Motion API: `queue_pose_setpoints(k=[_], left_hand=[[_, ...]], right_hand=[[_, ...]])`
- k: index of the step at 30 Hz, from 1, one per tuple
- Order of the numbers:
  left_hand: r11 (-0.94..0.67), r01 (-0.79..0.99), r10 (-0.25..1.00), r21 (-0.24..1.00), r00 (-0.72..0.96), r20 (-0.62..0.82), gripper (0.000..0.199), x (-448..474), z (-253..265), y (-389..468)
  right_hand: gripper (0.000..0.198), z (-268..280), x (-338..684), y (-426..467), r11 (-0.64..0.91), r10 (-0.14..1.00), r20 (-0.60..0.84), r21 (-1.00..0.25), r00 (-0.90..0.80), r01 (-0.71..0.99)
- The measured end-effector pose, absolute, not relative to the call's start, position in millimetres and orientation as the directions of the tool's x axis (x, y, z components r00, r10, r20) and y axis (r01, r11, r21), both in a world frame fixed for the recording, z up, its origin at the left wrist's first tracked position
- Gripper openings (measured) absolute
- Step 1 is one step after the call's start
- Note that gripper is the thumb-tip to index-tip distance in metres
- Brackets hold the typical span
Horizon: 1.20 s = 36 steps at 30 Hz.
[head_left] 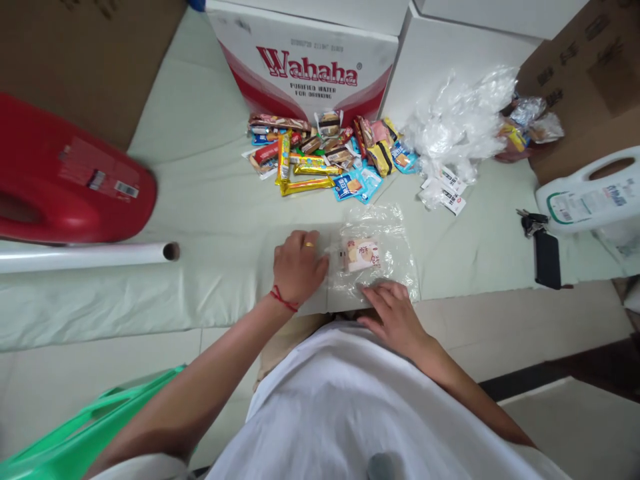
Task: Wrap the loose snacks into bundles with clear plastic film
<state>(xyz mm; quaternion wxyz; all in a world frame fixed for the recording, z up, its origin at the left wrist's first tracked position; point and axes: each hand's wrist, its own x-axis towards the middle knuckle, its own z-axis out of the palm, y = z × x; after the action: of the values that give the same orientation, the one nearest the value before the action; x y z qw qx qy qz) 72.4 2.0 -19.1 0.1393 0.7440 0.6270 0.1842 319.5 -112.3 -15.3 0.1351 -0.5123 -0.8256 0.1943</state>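
A clear plastic bag [400, 233] lies flat on the cloth-covered table in front of me. Inside it is a small white and pinkish snack packet [363, 255] with red print. At the bag's left edge is my left hand [299, 267], its fingers curled down and closed; the fingertips are hidden, so whether they grip the film cannot be told. My right hand [393, 310] rests at the bag's lower edge by the table's front, fingers stretched out and apart, holding nothing.
Farther back lie a pile of wrapped snacks [313, 163] and heaped clear bags [457, 127] before a Wahaha carton [310, 60]. A red jug [75, 173] and white roll [85, 255] are left; a white bottle [590, 190], keys [530, 222] and black phone [547, 259] right.
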Motion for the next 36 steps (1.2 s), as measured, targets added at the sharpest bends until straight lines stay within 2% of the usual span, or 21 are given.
queue_pose_setpoints(k=[2, 4, 7, 9, 11, 13, 16, 17, 19, 21, 23, 26, 30, 36], left_hand=[[-0.099, 0.872, 0.994, 0.479, 0.107, 0.011, 0.025, 71, -18, 7], [0.037, 0.854, 0.998, 0.519, -0.004, -0.065, 0.024, 68, -16, 12], [0.192, 0.837, 0.981, 0.512, -0.150, -0.122, 0.031, 61, -14, 15], [0.241, 0.856, 0.969, 0.458, -0.187, -0.160, 0.036, 57, -15, 14], [0.246, 0.880, 0.967, 0.407, -0.196, -0.162, 0.034, 53, -18, 11], [0.144, 0.912, 0.989, 0.384, -0.140, -0.040, 0.024, 51, -22, 9], [-0.136, 0.937, 0.967, 0.322, 0.055, 0.249, 0.032, 51, -28, 6], [-0.226, 0.929, 0.942, 0.292, 0.133, 0.307, 0.034, 51, -29, 6], [-0.412, 0.877, 0.886, 0.246, 0.323, 0.331, 0.030, 55, -28, 8], [-0.553, 0.802, 0.827, 0.227, 0.496, 0.265, 0.027, 59, -26, 13], [-0.573, 0.788, 0.820, 0.227, 0.547, 0.169, 0.025, 64, -22, 19], [-0.468, 0.855, 0.882, 0.223, 0.469, 0.052, 0.039, 69, -17, 30], [-0.333, 0.897, 0.928, 0.290, 0.366, -0.067, 0.028, 67, -17, 42], [0.125, 0.838, 0.991, 0.531, -0.075, -0.114, 0.018, 45, -21, 53]], right_hand=[[0.042, -14, 311, -107, 0.412, 0.890, 0.023, -0.464, -0.455, 0.784], [0.029, -14, 307, -102, 0.452, 0.872, 0.058, -0.478, -0.486, 0.753], [0.028, -15, 306, -98, 0.513, 0.838, 0.116, -0.500, -0.533, 0.697], [0.030, -13, 309, -96, 0.534, 0.823, 0.131, -0.509, -0.552, 0.675], [0.029, -9, 311, -94, 0.519, 0.830, 0.121, -0.521, -0.544, 0.677], [0.026, -4, 312, -92, 0.473, 0.855, 0.094, -0.543, -0.510, 0.694], [0.027, 3, 314, -87, 0.458, 0.861, 0.077, -0.546, -0.502, 0.702], [0.028, 5, 314, -85, 0.479, 0.850, 0.081, -0.532, -0.521, 0.698], [0.030, 7, 314, -82, 0.522, 0.827, 0.096, -0.500, -0.555, 0.691], [0.032, 7, 313, -81, 0.549, 0.813, 0.120, -0.483, -0.570, 0.682], [0.034, 6, 312, -82, 0.563, 0.808, 0.147, -0.474, -0.570, 0.677], [0.035, 5, 313, -84, 0.563, 0.816, 0.169, -0.448, -0.552, 0.695], [0.033, 10, 322, -79, 0.546, 0.826, 0.173, -0.484, -0.537, 0.684], [0.036, 39, 337, -30, 0.548, 0.789, 0.101, -0.561, -0.606, 0.620]])
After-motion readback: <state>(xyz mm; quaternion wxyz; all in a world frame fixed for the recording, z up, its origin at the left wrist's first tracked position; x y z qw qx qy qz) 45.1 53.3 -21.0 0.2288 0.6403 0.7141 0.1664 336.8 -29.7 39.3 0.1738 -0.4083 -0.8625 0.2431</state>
